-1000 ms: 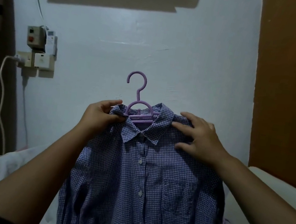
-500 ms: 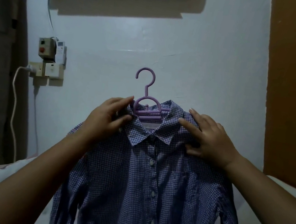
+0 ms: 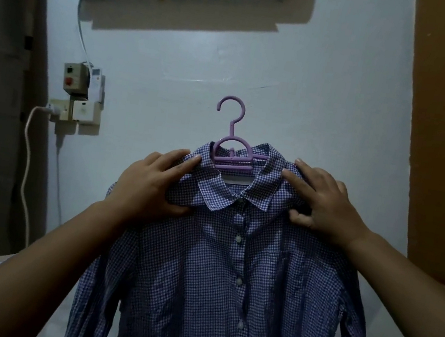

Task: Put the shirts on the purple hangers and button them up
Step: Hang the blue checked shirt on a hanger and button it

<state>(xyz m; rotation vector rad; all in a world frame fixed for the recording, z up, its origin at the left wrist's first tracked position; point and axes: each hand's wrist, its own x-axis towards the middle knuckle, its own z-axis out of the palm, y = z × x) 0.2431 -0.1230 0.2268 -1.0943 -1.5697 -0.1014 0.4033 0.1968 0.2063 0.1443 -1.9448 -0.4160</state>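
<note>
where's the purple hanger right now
In the head view the purple hanger sits centre frame inside the collar of the checked shirt, its hook free against the white wall, between the left hand and right hand gripping the shoulders.

Blue-checked shirt (image 3: 196, 294); purple hanger (image 3: 231, 152)

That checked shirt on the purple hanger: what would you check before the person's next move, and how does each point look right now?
1. Hanger inside shirt collar: ok.
2. Left hand grips a shoulder: ok.
3. Right hand grips the other shoulder: ok.
4. Visible buttons fastened: ok.
5. Top collar button fastened: cannot tell.
6. Hook hung on anything: not ok, it stands free before the wall.
</note>
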